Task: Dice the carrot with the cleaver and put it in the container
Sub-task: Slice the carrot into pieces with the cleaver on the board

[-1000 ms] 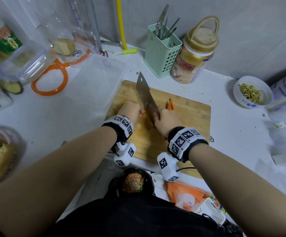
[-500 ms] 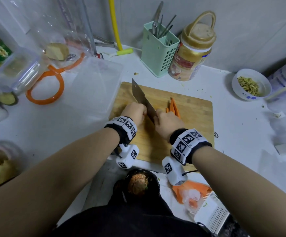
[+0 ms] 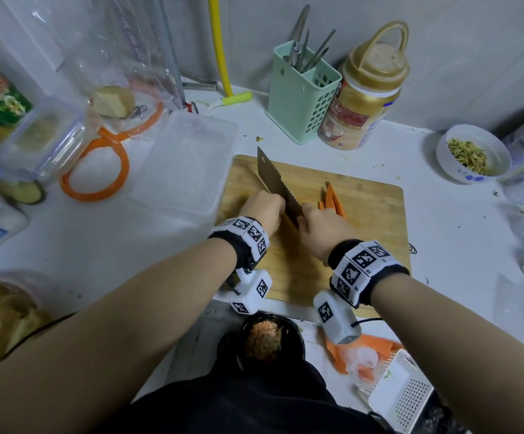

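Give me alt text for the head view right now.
On a wooden cutting board, the right hand grips a cleaver while the left hand steadies the piece being cut. Carrot strips lie right of the blade; a clear container sits left.

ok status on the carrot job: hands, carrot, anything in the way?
Right hand grips cleaver, left hand down on cutting board. Carrot strips uncut beside blade. Container empty; nothing in the way.
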